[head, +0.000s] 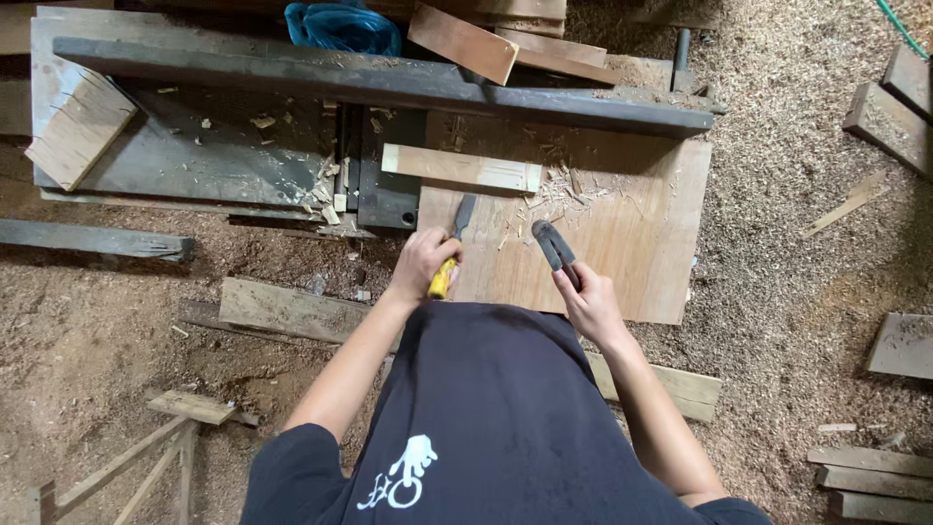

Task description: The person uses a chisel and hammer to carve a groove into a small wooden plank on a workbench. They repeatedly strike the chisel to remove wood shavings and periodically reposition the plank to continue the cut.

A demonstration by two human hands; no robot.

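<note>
Head view, looking straight down. The chisel [450, 255], with a yellow handle and a dark blade, sits in the left hand [424, 261]; the hand is wrapped tight round the handle, and the blade runs up and away from the knuckles toward a pale wood strip [461, 167]. Blade tip lies just short of that strip; contact between them cannot be told. The right hand [589, 303] is clenched on the grip of a dark hammer [555, 244], whose head points up and to the left of the hand, held just over a plywood sheet [622, 243]. The two hands are near each other, tools apart, both over the near edge of the sheet. Between and just beyond the two tools lie pale wood chips [564, 190], scattered on the sheet right beside the strip's right end. Beyond the strip, farther from both hands, a long dark beam [369, 80] runs across the counter [194, 160], a dark, worn surface with more shavings on it. Far left of the left hand a light wood block [78, 131] rests tilted on the counter's corner. Beyond the beam: a blue plastic bag [340, 27] and a brown offcut board [463, 43]. The sawdust floor [797, 243] surrounds everything, with loose planks [292, 311] just below the left hand.
</note>
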